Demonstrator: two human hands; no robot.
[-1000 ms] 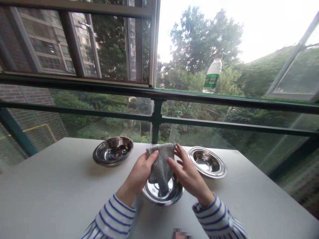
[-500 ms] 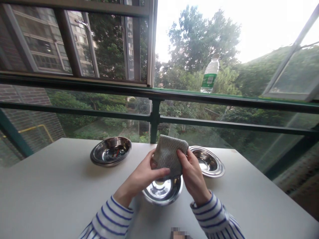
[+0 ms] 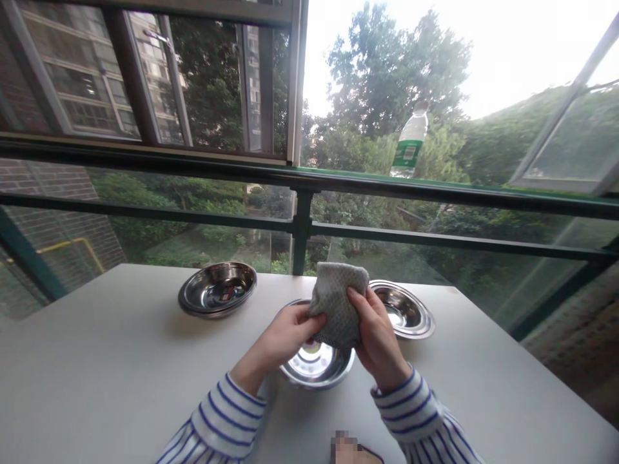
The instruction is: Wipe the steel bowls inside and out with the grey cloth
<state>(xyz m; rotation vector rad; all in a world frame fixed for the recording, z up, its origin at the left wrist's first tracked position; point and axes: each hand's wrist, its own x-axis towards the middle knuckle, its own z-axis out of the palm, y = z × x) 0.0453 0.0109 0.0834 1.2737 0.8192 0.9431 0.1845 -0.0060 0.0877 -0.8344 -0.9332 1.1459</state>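
Observation:
A folded grey cloth [image 3: 337, 303] with a mesh-like weave is held up between both hands. My left hand [image 3: 290, 335] pinches its lower left edge between thumb and fingers. On the cloth's right side, my right hand [image 3: 380, 332] grips with the thumb pressed on the front face. Below and partly behind the cloth, a shiny metal bowl [image 3: 316, 374] rests on the white table [image 3: 120, 386]; the cloth and hands hide part of its far rim.
Metal bowls [image 3: 217, 290], apparently stacked, stand at the back left. More metal bowls [image 3: 418, 316] sit behind my right hand. A plastic bottle [image 3: 407, 151] with a green label stands beyond the dark railing [image 3: 217, 171]. Something pixelated [image 3: 348, 449] lies at the near edge.
My left hand has moved slightly right and its thumb has drawn back along the cloth. The cloth has shifted a little to the right, showing more of the bowl's left rim.

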